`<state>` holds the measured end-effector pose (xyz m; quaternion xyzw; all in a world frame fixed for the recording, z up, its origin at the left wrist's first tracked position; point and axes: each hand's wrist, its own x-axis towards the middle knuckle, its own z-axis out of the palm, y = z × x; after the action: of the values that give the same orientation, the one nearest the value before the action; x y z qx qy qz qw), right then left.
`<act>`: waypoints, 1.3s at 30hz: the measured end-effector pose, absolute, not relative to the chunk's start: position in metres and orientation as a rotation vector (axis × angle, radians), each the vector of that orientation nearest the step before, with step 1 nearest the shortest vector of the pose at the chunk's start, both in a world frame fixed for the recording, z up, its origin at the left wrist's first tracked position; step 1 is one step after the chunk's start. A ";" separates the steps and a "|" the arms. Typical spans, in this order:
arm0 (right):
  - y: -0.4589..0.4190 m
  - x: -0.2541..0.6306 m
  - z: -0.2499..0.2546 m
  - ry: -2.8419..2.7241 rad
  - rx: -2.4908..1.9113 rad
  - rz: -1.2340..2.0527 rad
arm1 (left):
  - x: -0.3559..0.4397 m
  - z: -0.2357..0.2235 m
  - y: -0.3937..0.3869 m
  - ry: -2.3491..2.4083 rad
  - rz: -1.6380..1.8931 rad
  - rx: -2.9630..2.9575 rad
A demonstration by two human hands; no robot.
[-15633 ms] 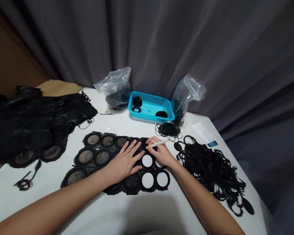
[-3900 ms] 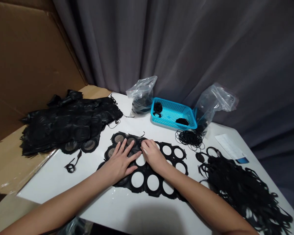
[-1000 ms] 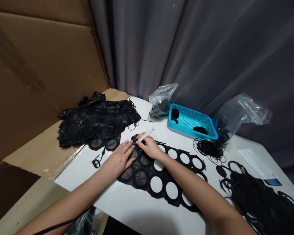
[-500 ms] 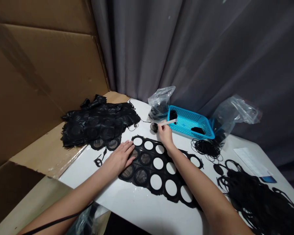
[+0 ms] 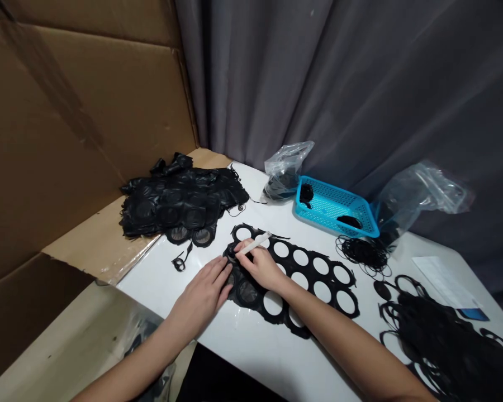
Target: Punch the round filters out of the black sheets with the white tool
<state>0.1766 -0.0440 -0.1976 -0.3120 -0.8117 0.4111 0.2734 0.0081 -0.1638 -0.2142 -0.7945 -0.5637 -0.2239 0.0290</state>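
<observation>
Soft, even indoor light, mild glare on the white table (image 5: pixel 251 363), curved wide-angle edges.

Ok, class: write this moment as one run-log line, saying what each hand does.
right hand: holds white stick on black punched sheet | left hand: fingertips touch sheet

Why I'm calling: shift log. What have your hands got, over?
Right hand pinching a white stick on the black holed sheet. Left hand on the sheet's edge. Blue basket beyond, apart.

I can't see the tip of the white stick (image 5: pixel 257 242) behind the right hand (image 5: pixel 260 267). The black loop pile (image 5: pixel 444 340) runs out of frame at lower right, and the clear bag (image 5: pixel 419 192) holds something too dark to tell.
</observation>
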 end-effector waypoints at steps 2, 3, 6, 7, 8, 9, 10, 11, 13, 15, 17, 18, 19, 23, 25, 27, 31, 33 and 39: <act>-0.044 0.176 -0.199 -2.184 -0.836 1.121 | 0.007 -0.215 -0.163 -1.732 -0.687 -2.452; -0.044 0.176 -0.199 -2.189 -0.832 1.124 | 0.007 -0.215 -0.163 -1.729 -0.683 -2.453; -0.045 0.175 -0.199 -2.209 -0.826 1.117 | 0.007 -0.216 -0.163 -1.725 -0.689 -2.456; -0.045 0.175 -0.198 -2.217 -0.826 1.113 | 0.007 -0.217 -0.163 -1.722 -0.691 -2.457; -0.044 0.175 -0.198 -2.225 -0.826 1.107 | 0.007 -0.217 -0.163 -1.718 -0.690 -2.456; -0.044 0.176 -0.197 -2.233 -0.826 1.099 | 0.007 -0.217 -0.163 -1.716 -0.688 -2.455; -0.044 0.176 -0.196 -2.242 -0.825 1.090 | 0.007 -0.217 -0.163 -1.716 -0.686 -2.454; -0.045 0.176 -0.196 -2.252 -0.824 1.075 | 0.007 -0.217 -0.163 -1.718 -0.685 -2.453; -0.050 0.175 -0.197 -2.291 -0.812 1.010 | 0.007 -0.217 -0.163 -1.728 -0.682 -2.454; -0.057 0.173 -0.201 -2.364 -0.779 0.898 | 0.007 -0.216 -0.163 -1.731 -0.679 -2.464; -0.060 0.169 -0.206 -2.425 -0.739 0.785 | 0.008 -0.216 -0.162 -1.731 -0.681 -2.483; -0.058 0.168 -0.208 -2.423 -0.738 0.746 | 0.008 -0.216 -0.162 -1.731 -0.686 -2.492; -0.053 0.168 -0.209 -2.386 -0.761 0.727 | 0.008 -0.216 -0.162 -1.731 -0.695 -2.493; -0.012 0.189 -0.202 -1.939 -1.102 0.774 | 0.005 -0.215 -0.161 -1.713 -0.700 -2.477; 0.004 0.209 -0.193 -1.741 -1.255 0.794 | 0.004 -0.213 -0.160 -1.711 -0.693 -2.475; 0.004 0.227 -0.185 -1.726 -1.271 0.821 | 0.007 -0.210 -0.159 -1.724 -0.703 -2.467; -0.032 0.238 -0.183 -2.068 -1.012 0.880 | 0.024 -0.207 -0.157 -1.690 -0.770 -2.505; -0.049 0.234 -0.188 -2.189 -0.900 0.916 | 0.034 -0.209 -0.158 -1.639 -0.762 -2.562; -0.056 0.227 -0.196 -2.199 -0.904 1.051 | 0.040 -0.216 -0.161 -1.604 -0.671 -2.615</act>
<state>0.2275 -0.0563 -0.1961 -0.3351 -0.8151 0.3894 0.2677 0.0396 -0.1612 -0.2161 -0.8327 -0.5108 -0.2137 0.0008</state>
